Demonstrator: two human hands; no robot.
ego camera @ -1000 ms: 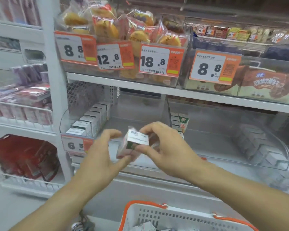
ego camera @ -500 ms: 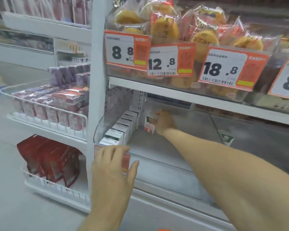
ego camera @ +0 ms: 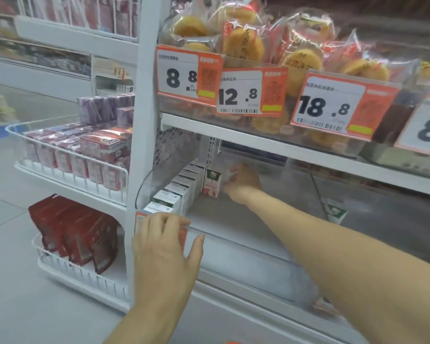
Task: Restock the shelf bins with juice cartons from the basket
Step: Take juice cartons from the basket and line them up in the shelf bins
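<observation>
Head view: right hand (ego camera: 243, 181) now deep in the clear shelf bin (ego camera: 233, 234), fingers wrapped around a juice carton (ego camera: 212, 180), standing it beside the carton row (ego camera: 181, 188), no longer held out front; left hand (ego camera: 164, 242) flat-fingered, bracing the bin's front. One carton nearly restocked.

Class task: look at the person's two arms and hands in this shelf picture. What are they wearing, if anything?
Nothing that shows. Both forearms are bare as far as the picture's edge: no sleeve or cuff comes into view. The left hand and the right hand have no gloves. No watch, bracelet or ring can be made out, though the far hand is small and a little blurred, so fine detail there cannot be told.
</observation>
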